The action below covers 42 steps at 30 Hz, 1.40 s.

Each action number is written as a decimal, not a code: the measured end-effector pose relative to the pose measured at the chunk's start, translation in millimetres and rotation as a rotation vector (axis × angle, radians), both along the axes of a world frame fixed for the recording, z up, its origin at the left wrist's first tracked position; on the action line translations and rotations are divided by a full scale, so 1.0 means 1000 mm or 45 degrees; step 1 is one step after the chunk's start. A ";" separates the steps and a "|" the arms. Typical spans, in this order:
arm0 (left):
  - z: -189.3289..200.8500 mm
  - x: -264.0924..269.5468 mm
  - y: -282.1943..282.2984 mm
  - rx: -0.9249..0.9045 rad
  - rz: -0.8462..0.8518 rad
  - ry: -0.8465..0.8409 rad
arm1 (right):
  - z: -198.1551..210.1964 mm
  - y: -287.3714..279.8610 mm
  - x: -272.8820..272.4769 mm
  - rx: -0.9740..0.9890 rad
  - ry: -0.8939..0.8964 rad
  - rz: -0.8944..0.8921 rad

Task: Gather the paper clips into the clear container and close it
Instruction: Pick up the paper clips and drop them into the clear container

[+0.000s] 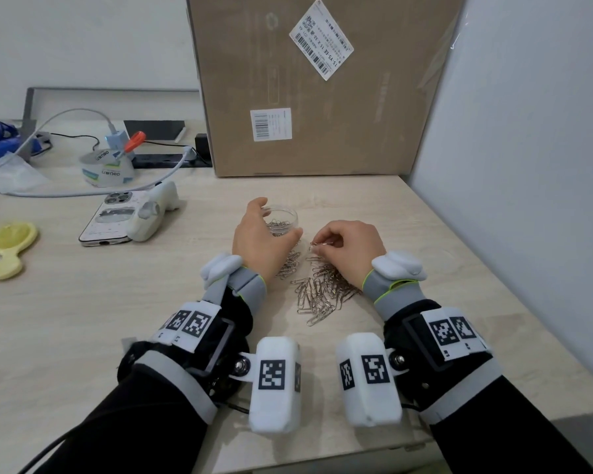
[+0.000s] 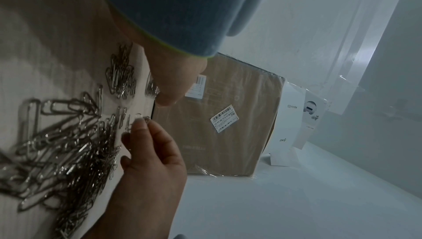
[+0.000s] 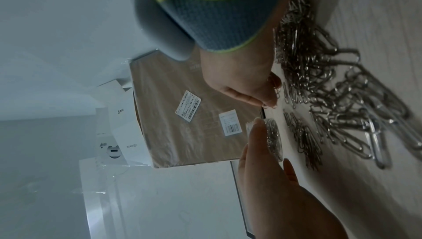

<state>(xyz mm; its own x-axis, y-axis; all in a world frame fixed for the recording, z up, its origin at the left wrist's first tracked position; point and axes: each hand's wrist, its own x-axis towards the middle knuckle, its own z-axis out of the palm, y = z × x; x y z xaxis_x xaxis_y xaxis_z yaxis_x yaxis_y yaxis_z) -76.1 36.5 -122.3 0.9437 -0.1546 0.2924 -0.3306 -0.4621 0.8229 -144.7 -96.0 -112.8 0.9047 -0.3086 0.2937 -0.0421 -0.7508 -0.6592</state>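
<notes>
Left hand (image 1: 258, 238) cupped round the clear container (image 1: 284, 220), thumb on the near side, fingers curled over the far rim, holding it down on the bench (image 1: 442, 268). Container open on top, a layer of paper clips already inside, sitting out in front of the hands and short of the cardboard box (image 1: 322, 87). Right hand (image 1: 350, 248) just beside it, fingers curled, pinching a single paper clip (image 1: 317, 243) between thumb and fingertip, lifted a touch off the surface. Big heap of loose paper clips (image 1: 322, 289) spread on the bench between the two wrists, a smaller cluster (image 1: 290, 263) lying partly under the left palm. Off to the left, well apart: a phone (image 1: 107, 222) face down, a yellow hand mirror (image 1: 9, 246), a roll of tape (image 1: 107, 169).
</notes>
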 end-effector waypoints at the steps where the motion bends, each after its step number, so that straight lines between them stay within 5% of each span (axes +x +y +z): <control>1: 0.000 0.000 0.000 0.005 -0.005 0.004 | 0.001 -0.001 0.000 0.046 -0.041 -0.025; 7: 0.001 -0.004 0.000 0.032 -0.155 0.045 | 0.004 -0.002 -0.002 0.444 -0.360 -0.180; 11: 0.006 -0.015 -0.003 0.093 -0.420 0.065 | 0.010 0.002 -0.004 0.620 -0.495 -0.081; 19: 0.006 -0.022 -0.004 0.119 -0.551 0.052 | 0.009 0.006 -0.008 0.438 -0.331 0.044; 24: 0.004 -0.016 -0.006 0.063 -0.450 0.049 | 0.011 0.001 -0.008 0.423 -0.413 -0.141; 28: 0.002 -0.009 -0.004 0.049 -0.277 0.000 | 0.007 -0.020 -0.012 0.179 -0.145 -0.383; 32: 0.000 -0.006 -0.003 0.031 -0.218 0.000 | -0.003 -0.033 -0.016 -0.117 0.320 -0.348; 42: 0.001 -0.009 -0.004 0.034 -0.244 0.006 | 0.007 -0.020 -0.025 -0.137 0.471 -0.088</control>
<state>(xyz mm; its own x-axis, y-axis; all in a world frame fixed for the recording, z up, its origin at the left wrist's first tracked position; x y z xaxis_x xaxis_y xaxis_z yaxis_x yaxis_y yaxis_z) -84.6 32.0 -121.3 0.8976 -0.3390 0.2817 -0.4110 -0.4130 0.8127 -169.4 -115.8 -106.2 0.9337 -0.3577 -0.0144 -0.3150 -0.8019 -0.5076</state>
